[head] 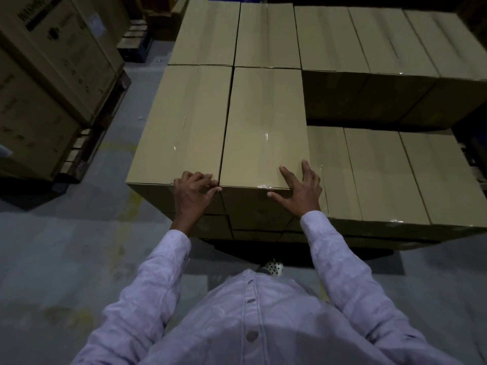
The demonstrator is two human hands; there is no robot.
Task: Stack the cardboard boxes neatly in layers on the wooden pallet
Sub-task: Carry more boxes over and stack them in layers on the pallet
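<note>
Here a person in a pale lilac shirt [250, 325] stands at the near side of a stack of plain, taped cardboard boxes. Four boxes form the top layer on the left, all edge to edge: the near left box [181, 122], the near middle box [263, 122], and behind them the far left box [208, 32] and the far middle box [266, 35]. To the right a far row of three boxes [390, 40] stands higher than a near row of three boxes [376, 175], which lies well below the top of the near middle box and just beside it. The pallet under the stack is lost in shadow.

The right hand [300, 188] is released. Its fingers are straight and spread on the near right corner of the near middle box, with the thumb on the box's near face. The left hand [196, 191] has its fingers curled over the near top edge, right at the seam between the near left box and the near middle box — whether it clasps a box or merely rests there I cannot tell.

At the far left, large printed cartons [52, 75] sit on a wooden pallet [79, 151] of their own, well apart from the stack across the grey concrete floor [66, 259]. A spotted shoe [272, 267] shows by the stack's foot.
</note>
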